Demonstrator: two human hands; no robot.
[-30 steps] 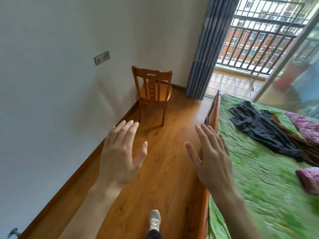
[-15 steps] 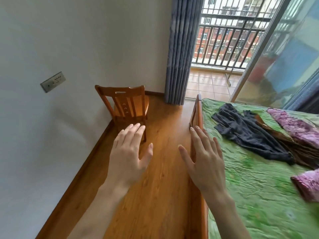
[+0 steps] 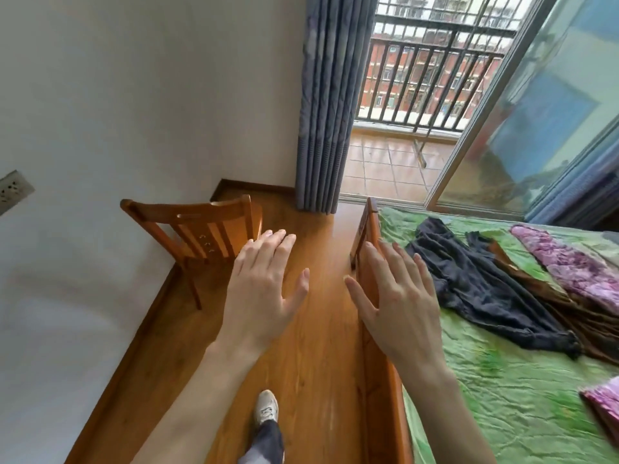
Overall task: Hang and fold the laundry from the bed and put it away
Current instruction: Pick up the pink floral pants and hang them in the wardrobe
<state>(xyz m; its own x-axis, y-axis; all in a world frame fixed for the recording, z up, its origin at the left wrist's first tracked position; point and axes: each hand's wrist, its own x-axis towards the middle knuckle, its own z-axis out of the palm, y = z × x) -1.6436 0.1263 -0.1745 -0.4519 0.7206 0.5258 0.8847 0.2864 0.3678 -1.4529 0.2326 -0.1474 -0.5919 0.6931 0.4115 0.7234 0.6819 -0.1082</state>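
Far left, on the white wall: a wall socket [image 3: 13, 192], partly cut by the frame edge. Next, against that wall: a wooden chair [image 3: 197, 229], back turned toward the camera, standing on the wood floor [image 3: 315, 329]. Above the floor, raised palm-down: left hand [image 3: 264, 289], grip wide, fingers straight and close together, thumb spread, holding nothing, fingertips overlapping the chair's edge in the view. Below, near the bottom edge: a light sneaker [image 3: 266, 410] and dark trouser leg, planted on the floor. Behind, in the corner: a grey-blue curtain [image 3: 326, 105], gathered beside the open balcony door, with a railing [image 3: 432, 72] beyond. Right of centre: right hand [image 3: 398, 296], grip wide too, fingers fanned, empty, hovering over the wooden bed frame [image 3: 378, 363]. Further right, on the green bedsheet [image 3: 495, 396]: the laundry, unfolded — a dark garment [image 3: 482, 286] spread and rumpled, a brown garment [image 3: 569, 306] just beside it and partly under it, then a purple floral cloth [image 3: 576, 266] near the far edge. Bottom right: another purple piece [image 3: 603, 400], cut off by the frame.
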